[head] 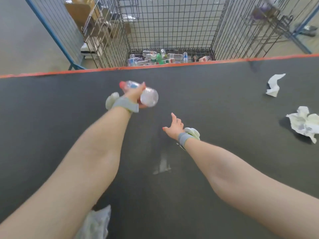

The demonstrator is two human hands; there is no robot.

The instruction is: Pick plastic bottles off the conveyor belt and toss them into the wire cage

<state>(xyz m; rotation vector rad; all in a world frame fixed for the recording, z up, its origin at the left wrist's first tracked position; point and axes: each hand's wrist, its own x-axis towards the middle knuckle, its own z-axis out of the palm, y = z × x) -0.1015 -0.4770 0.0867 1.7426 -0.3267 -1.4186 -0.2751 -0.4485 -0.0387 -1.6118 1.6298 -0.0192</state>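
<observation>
The wire cage is standing just beyond the conveyor belt, past its orange edge. Short of the cage and almost straight before it, the left hand is gripping a clear bottle over the belt, with the red-capped end pointing cageward. The right hand, farther from the cage, is hovering with relaxed fingers and holding nothing.

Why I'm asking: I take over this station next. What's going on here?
A person is sorting at the conveyor belt. Their left hand grips a clear plastic bottle, held out toward the wire cage, which already holds bottles. The right hand is open and empty. Crumpled paper lies on the belt.
</observation>
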